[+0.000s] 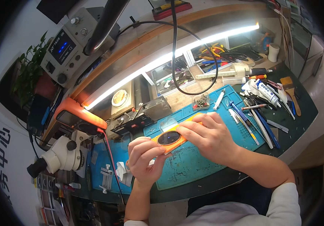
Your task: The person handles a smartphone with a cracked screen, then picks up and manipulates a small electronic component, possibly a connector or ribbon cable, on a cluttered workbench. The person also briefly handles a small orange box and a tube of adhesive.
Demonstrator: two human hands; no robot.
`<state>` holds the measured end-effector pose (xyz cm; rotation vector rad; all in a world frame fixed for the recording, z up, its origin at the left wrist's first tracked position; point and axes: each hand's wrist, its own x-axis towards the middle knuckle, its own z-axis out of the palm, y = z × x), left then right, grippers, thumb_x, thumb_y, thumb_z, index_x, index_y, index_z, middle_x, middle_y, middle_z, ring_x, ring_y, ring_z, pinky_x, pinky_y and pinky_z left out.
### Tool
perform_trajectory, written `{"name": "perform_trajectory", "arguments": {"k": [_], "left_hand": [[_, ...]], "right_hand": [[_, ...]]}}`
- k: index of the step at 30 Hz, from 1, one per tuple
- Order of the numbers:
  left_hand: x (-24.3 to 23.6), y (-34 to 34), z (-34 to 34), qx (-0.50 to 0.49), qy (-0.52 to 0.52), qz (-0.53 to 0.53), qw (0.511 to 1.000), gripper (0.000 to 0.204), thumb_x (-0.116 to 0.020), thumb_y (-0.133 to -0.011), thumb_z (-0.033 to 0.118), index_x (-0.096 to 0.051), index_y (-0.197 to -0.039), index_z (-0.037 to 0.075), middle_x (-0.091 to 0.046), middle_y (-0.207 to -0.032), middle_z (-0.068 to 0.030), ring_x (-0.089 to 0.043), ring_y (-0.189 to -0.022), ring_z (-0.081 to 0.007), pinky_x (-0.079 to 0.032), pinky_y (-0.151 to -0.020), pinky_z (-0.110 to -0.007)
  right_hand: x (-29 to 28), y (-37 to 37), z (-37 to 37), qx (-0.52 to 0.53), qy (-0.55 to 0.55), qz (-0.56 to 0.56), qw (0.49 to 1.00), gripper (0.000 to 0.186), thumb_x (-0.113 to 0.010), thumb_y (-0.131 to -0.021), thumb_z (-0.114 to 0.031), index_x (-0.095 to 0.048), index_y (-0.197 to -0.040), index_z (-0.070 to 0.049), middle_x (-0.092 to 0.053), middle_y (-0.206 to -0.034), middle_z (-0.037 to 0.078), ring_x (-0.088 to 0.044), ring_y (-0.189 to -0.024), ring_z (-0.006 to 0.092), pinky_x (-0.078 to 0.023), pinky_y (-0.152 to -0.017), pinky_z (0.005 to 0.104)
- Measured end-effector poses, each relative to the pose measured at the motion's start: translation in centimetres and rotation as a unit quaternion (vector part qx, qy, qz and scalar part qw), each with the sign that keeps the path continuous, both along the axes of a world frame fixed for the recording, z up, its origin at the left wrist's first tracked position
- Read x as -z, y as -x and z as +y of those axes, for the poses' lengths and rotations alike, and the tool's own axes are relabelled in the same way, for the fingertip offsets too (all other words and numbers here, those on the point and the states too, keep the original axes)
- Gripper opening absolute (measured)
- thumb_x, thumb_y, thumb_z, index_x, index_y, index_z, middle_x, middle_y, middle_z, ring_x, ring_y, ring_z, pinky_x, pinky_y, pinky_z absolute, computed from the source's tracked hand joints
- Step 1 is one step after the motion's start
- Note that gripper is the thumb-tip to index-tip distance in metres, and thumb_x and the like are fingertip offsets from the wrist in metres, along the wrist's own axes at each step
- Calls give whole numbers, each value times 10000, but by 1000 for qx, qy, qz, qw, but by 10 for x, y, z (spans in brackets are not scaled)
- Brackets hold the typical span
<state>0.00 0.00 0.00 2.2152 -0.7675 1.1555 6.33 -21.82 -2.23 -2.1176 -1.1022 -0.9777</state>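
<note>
Both hands hold an orange smartphone (pixel 179 143) with a large round black camera window, raised over the blue repair mat (pixel 180 171). My left hand (pixel 145 158) is closed around its left end, thumb below and fingers above. At the opposite end my right hand (pixel 209 137) grips it, with fingertips resting on the back by the camera window. A small clear box (pixel 168 123) lies just behind the phone. Past my right hand are a white syringe (pixel 219 99) and a small clear box of metal bits (pixel 200 101).
An orange multimeter (pixel 79 116) and white microscope head (pixel 58 156) stand at the left. Pens, tweezers, a glue tube (pixel 267 93) and a brush (pixel 290 90) crowd the right. A black cable (pixel 175 56) hangs over the bench, and a metal clamp (pixel 106 177) lies at left.
</note>
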Motion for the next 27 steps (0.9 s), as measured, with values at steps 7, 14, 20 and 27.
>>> {"name": "perform_trajectory", "arguments": {"k": [7, 14, 20, 27], "left_hand": [[-1, 0, -4, -10, 9, 6, 1000, 234, -874, -733, 135, -736, -918, 95, -658, -951, -31, -618, -907, -241, -526, -789, -347], [-3, 1, -6, -19, -15, 6, 1000, 232, -847, -745, 108, -759, -960, 111, -631, -961, -27, -616, -916, -243, -521, -817, -341], [-3, 2, -8, -11, 35, 34, 999, 346, -863, -740, 102, -722, -1052, 52, -674, -1040, -92, -649, -987, -277, -538, -877, -368], [4, 2, 4, 77, 126, 23, 989, 227, -819, -797, 26, -708, -995, 20, -705, -990, -114, -696, -909, -247, -565, -762, -317]], "right_hand": [[0, 0, 0, -1, -2, -2, 1000, 291, -678, -838, -147, -679, -1126, -102, -701, -1107, -13, -618, -1014, 168, -436, -865, 339], [1, 1, 1, 1, 4, -2, 1000, 285, -678, -834, -148, -677, -1111, -84, -700, -1077, 1, -619, -1011, 170, -452, -868, 334], [2, 0, 2, -27, -38, 32, 998, 292, -692, -828, -93, -696, -1119, -110, -730, -1107, 14, -664, -1025, 184, -477, -862, 347], [6, -5, 5, -223, -174, 177, 943, 383, -697, -809, 67, -721, -1149, -105, -736, -1160, 84, -715, -1053, 278, -586, -876, 368]]}}
